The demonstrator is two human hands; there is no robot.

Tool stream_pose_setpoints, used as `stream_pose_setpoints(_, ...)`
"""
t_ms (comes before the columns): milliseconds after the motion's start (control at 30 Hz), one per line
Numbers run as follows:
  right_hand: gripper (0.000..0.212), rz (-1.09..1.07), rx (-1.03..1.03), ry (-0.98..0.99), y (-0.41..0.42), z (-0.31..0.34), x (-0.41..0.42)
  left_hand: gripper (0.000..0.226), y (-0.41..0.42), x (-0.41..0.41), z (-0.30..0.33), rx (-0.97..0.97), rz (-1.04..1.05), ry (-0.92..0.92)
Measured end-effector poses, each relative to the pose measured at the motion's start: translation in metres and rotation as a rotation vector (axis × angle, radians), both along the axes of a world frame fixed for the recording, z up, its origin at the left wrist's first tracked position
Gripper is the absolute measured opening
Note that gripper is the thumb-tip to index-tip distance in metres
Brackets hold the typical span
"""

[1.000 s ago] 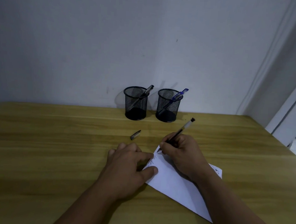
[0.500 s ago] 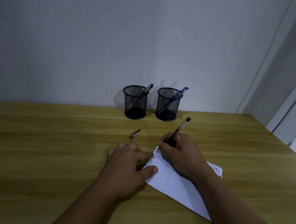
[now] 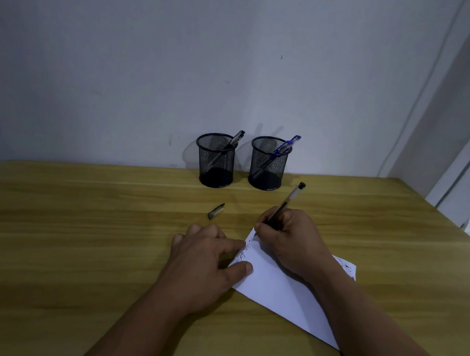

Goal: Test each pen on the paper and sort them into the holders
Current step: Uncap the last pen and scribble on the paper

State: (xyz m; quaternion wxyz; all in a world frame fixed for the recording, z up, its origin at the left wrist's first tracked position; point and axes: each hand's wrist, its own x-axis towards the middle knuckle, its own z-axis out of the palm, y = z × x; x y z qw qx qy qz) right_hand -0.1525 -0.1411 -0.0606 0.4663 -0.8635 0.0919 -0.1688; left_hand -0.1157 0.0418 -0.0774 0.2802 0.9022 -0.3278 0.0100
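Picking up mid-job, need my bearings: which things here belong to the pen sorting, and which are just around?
Part of the job:
- pen in right hand
- paper under left hand
- cap
- left holder with black pen
- right holder with blue pen

Just around:
- table
- wall

- It looked like a plain study or office corner: a long yellow-brown wooden desk (image 3: 88, 224) stood against a bare pale grey wall (image 3: 125, 61).
- Two black wire-mesh pen holders (image 3: 216, 160) sat at the wall.
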Motion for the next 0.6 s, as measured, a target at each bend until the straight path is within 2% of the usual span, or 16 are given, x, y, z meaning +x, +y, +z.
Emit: stream_pose_setpoints(600,0.016,-0.015,0.04,-0.001,0.0004,0.001,0.0004,0.046,-0.0003,0.0024,-0.0014,0.008,0.0,0.008)
